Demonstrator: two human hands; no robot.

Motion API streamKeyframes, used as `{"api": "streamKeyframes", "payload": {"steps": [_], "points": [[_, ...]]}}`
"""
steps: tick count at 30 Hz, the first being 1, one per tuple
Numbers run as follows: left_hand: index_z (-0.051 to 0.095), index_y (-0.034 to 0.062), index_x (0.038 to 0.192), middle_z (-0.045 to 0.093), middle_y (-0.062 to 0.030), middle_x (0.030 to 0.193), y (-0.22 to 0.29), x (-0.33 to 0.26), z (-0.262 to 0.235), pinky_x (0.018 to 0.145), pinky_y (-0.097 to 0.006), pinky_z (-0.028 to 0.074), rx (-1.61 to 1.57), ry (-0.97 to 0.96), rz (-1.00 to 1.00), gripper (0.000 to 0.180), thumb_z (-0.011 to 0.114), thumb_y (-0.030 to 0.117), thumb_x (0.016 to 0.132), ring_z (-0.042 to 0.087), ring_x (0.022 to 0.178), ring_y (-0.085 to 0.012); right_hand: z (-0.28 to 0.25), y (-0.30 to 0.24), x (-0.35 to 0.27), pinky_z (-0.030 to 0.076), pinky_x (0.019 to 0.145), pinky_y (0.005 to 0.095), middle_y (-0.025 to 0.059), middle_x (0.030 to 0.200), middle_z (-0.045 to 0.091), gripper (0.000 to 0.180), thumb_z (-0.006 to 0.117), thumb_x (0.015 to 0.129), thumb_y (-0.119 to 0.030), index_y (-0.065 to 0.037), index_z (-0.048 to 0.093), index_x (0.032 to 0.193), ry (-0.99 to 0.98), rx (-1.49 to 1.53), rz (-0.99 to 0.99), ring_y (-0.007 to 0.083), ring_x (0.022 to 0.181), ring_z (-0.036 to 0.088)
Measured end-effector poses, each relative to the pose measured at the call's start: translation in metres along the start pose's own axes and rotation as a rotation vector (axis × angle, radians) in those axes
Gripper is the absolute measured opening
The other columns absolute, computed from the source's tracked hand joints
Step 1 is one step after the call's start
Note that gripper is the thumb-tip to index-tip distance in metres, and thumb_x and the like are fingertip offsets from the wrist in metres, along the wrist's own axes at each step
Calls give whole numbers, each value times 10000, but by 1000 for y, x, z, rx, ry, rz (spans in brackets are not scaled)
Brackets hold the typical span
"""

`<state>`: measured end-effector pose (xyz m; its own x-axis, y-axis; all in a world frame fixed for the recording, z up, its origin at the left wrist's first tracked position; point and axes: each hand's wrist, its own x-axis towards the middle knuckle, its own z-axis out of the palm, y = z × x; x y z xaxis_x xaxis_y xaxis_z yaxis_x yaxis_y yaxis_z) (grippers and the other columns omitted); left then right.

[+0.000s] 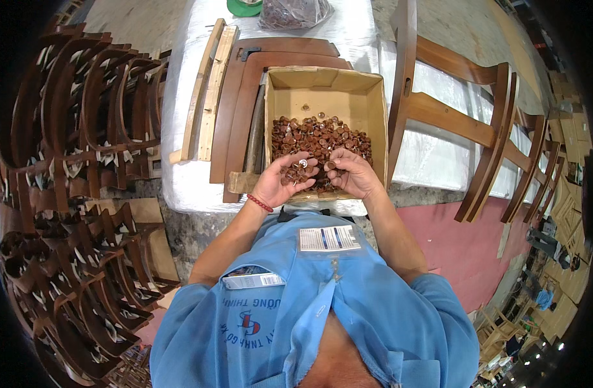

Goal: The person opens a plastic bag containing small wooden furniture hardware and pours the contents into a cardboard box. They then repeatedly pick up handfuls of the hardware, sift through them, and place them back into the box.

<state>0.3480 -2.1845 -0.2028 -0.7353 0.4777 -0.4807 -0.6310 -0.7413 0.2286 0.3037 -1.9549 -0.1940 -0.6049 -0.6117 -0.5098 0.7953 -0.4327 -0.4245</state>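
Down the left side of the frame, stacks of curved dark wooden chair parts (83,161) crowd close, leaving only a narrow strip of floor before the white-wrapped table (186,187). On it, left of centre, lie two pale wooden slats (206,90) and dark brown curved frame pieces (244,97), tight against the left wall of an open cardboard box (322,84). The box's near edge sits at the table's front rim, just ahead of the person's blue shirt, so the hands work in little room. The left hand (280,181) comes up from the lower centre, palm up and cupped, fingers curled around a heap of small brown round glides (299,168) at the box's near edge. More brown glides (322,136) fill the box floor. The right hand (351,171) faces it, touching distance away, with thumb and fingertips pinching one small piece. On the right, a brown chair frame (464,123) leans beside the box, with red floor beneath.
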Motion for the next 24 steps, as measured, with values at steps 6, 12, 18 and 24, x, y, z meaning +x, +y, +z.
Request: {"api": "streamKeyframes", "payload": {"steps": [6, 12, 18, 24], "points": [[488, 23, 1280, 575, -157, 1204, -2, 1, -7, 913, -400, 507, 91, -44, 2, 385, 511, 177, 927, 583, 1092, -278, 1, 3, 1, 551, 627, 260, 73, 877, 654, 130, 573, 906, -95, -67, 590, 1031, 72, -33, 8, 152, 719, 651], [481, 9, 1276, 581, -161, 1177, -4, 1, -5, 934, -405, 510, 111, -23, 23, 368, 497, 53, 910, 590, 1084, -276, -3, 6, 1, 515, 605, 253, 41, 866, 640, 115, 588, 910, -130, -64, 595, 1004, 15, -57, 36, 134, 724, 629], [467, 19, 1304, 562, -152, 1235, -4, 1, -5, 978, -460, 458, 71, -41, 36, 405, 429, 239, 966, 552, 1144, -302, 2, 15, 4, 410, 571, 232, -29, 824, 579, 106, 588, 912, -146, -94, 613, 1001, 116, -232, 49, 83, 671, 486], [405, -9, 1348, 512, -166, 1301, -3, 1, -5, 1016, -495, 406, -29, -48, 0, 631, 310, 495, 981, 507, 1198, -321, 4, 17, 11, 369, 544, 221, -32, 807, 553, 133, 590, 910, -161, -81, 621, 1012, 192, -435, 79, 72, 657, 449]]}}
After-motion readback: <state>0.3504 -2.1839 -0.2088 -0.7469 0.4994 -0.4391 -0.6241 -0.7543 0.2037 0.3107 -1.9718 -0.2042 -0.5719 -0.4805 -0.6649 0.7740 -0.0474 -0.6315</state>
